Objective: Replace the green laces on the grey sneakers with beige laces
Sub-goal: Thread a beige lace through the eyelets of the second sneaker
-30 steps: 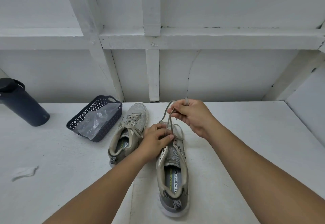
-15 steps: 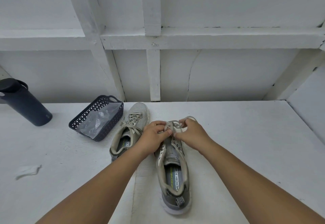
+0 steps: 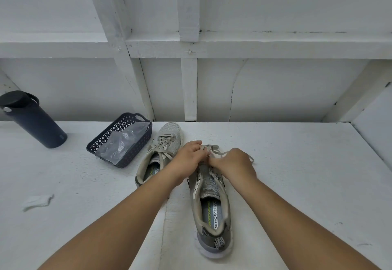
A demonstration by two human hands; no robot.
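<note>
Two grey sneakers lie on the white table. The near sneaker (image 3: 212, 212) points away from me, heel toward me. My left hand (image 3: 188, 157) and my right hand (image 3: 233, 163) meet over its eyelets, and both pinch its beige lace (image 3: 214, 149), whose loose loops trail to the right behind my right hand. The hands hide the toe. The other sneaker (image 3: 161, 151) lies just left of them, laced with a beige lace tied loosely.
A dark perforated basket (image 3: 101, 142) holding a clear plastic bag (image 3: 121, 144) sits left of the sneakers. Farther left stands a dark bottle (image 3: 31, 119). A white scrap (image 3: 37, 200) lies at the front left. A white framed wall rises behind the table.
My right hand has come down from holding the lace raised above the shoe to the eyelets beside my left hand. The lace now lies slack on the shoe.
</note>
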